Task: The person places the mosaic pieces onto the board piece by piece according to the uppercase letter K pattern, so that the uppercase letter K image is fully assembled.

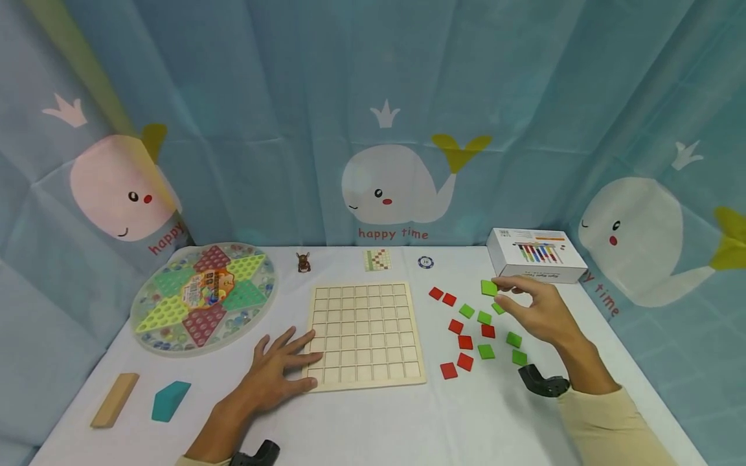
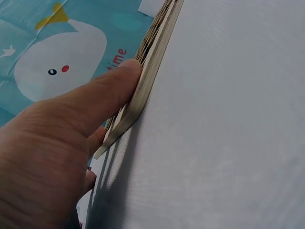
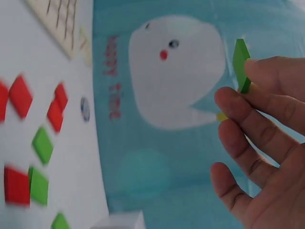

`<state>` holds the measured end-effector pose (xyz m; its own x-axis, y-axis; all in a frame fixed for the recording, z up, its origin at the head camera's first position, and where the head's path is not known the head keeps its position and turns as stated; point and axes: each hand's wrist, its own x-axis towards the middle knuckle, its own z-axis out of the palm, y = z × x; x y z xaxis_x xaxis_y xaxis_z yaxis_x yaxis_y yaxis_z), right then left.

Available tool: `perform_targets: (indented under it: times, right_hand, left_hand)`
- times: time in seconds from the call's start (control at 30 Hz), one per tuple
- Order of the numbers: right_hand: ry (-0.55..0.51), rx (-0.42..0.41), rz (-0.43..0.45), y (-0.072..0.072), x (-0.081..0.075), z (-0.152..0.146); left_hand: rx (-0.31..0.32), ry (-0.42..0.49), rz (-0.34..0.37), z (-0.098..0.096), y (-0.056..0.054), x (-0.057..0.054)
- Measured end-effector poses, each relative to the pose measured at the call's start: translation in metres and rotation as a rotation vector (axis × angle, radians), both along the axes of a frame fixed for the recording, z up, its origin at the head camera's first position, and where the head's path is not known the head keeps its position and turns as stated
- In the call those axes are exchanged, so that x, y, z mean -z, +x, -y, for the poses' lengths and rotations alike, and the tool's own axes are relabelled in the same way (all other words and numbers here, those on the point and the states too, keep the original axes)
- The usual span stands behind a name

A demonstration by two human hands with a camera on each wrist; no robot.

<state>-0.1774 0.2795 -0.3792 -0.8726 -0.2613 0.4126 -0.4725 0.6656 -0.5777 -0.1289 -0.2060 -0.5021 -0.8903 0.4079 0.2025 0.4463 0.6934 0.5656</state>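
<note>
A green square tile (image 3: 241, 66) is pinched between the thumb and fingers of my right hand (image 1: 542, 309), held up over the scattered tiles. In the head view that green tile (image 1: 488, 288) is near the white box. My left hand (image 1: 274, 372) lies with fingers spread on the left edge of a wooden grid board (image 1: 366, 336); its thumb touches the board's near corner, seen closely in the left wrist view. Red tiles (image 1: 465, 342) and green tiles (image 1: 486, 351) lie loose to the right of the board.
On the left are a round Chinese checkers board (image 1: 204, 298), a wooden block (image 1: 115, 400) and a teal block (image 1: 170, 401). Along the back stand a small brown figurine (image 1: 304, 262), a patterned card (image 1: 377, 259), a poker chip (image 1: 425, 262) and a white box (image 1: 536, 255).
</note>
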Motion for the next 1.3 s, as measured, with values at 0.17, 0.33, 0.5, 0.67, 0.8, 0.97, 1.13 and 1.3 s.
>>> perform_targets:
  times: [0.17, 0.33, 0.5, 0.67, 0.8, 0.97, 1.13, 1.3]
  right_hand:
    - [-0.044, -0.055, 0.007, -0.003, -0.002, 0.022]
    - [-0.068, -0.097, -0.001, -0.007, 0.002, 0.047]
    - [-0.111, -0.155, -0.011, -0.015, 0.008, 0.074]
    - [-0.176, -0.212, 0.024, -0.023, 0.015, 0.097]
    - [-0.205, -0.217, 0.060, -0.030, 0.021, 0.114]
    - [-0.203, -0.238, 0.073, -0.041, 0.033, 0.136]
    - [-0.189, -0.248, 0.119, -0.050, 0.045, 0.157]
    - [-0.177, -0.260, 0.169, -0.060, 0.053, 0.177]
  left_hand:
    - [0.001, 0.004, -0.005, 0.000, 0.000, -0.001]
    - [0.003, 0.005, 0.002, 0.000, 0.001, -0.002]
    - [0.003, 0.018, -0.008, 0.000, 0.001, -0.001]
    - [0.006, 0.010, 0.001, 0.001, 0.001, 0.000]
    - [0.009, 0.010, 0.005, 0.002, 0.000, 0.001]
    - [0.005, 0.010, 0.016, 0.002, 0.000, 0.001]
    - [0.003, 0.006, 0.007, 0.001, 0.000, 0.001]
    - [0.010, 0.015, -0.013, 0.000, 0.000, 0.001]
